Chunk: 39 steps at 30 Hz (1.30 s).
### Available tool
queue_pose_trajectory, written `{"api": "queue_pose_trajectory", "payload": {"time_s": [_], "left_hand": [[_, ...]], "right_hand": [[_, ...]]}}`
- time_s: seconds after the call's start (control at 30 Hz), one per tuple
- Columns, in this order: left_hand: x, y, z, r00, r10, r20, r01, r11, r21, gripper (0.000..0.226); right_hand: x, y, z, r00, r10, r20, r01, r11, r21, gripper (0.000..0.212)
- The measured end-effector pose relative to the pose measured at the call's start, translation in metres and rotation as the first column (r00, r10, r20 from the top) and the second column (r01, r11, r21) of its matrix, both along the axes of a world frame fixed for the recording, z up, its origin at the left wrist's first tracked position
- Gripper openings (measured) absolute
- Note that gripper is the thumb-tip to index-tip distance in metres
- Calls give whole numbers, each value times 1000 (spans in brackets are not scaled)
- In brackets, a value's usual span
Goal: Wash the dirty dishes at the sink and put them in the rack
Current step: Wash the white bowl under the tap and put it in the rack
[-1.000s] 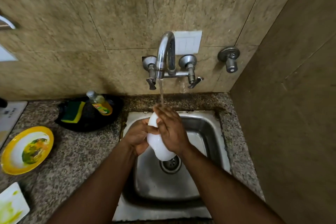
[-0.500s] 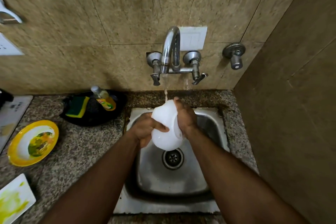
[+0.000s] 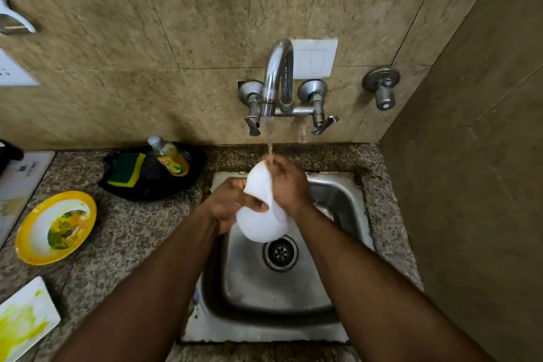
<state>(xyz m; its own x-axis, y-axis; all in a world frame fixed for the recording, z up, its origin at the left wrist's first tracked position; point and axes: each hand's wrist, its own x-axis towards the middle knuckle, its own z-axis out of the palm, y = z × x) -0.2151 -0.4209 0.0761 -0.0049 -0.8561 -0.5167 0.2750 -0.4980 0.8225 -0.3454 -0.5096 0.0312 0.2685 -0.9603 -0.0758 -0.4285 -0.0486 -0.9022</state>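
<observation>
Two hands, left hand point(image 3: 232, 204) and right hand point(image 3: 289, 185), grip white bowl point(image 3: 258, 223)

Bowl turned under the tap

The white bowl point(image 3: 258, 223) has tipped since a second ago; the right hand point(image 3: 289, 185) now covers its right side, and the left hand's point(image 3: 232, 203) thumb lies across its near face.

Speckled granite counter point(image 3: 123, 232) with yellow-rimmed plate point(image 3: 55, 226), smeared white tray point(image 3: 25, 320), black dish point(image 3: 152, 173), inset sink point(image 3: 338, 194).

A home kitchen: steel sink point(image 3: 273, 297) in a granite counter point(image 3: 117, 238), wall tap point(image 3: 277, 82), dish soap point(image 3: 169, 156).
</observation>
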Motion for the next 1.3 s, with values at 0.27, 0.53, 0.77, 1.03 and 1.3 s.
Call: {"api": "queue_pose_trajectory", "payload": {"time_s": [0.27,0.53,0.77,1.03,1.3], "left_hand": [[-1,28,-27,1000,13,18,-13,1000,-10,62],[-1,-11,9,937,-87,337,78,996,43,33],[-3,18,-14,985,7,174,2,999,-48,69],[-6,0,-2,948,-52,314,43,998,37,52],[-16,16,-2,988,110,106,-109,994,-10,58]], "right_hand": [[1,-13,12,984,-97,-151,145,927,346,36],[9,3,21,957,137,-254,-207,940,-272,46],[-17,-24,-10,973,48,-224,29,944,329,30],[7,-6,18,922,159,-353,-193,979,-63,42],[3,-27,-8,992,19,-123,21,949,314,33]]}}
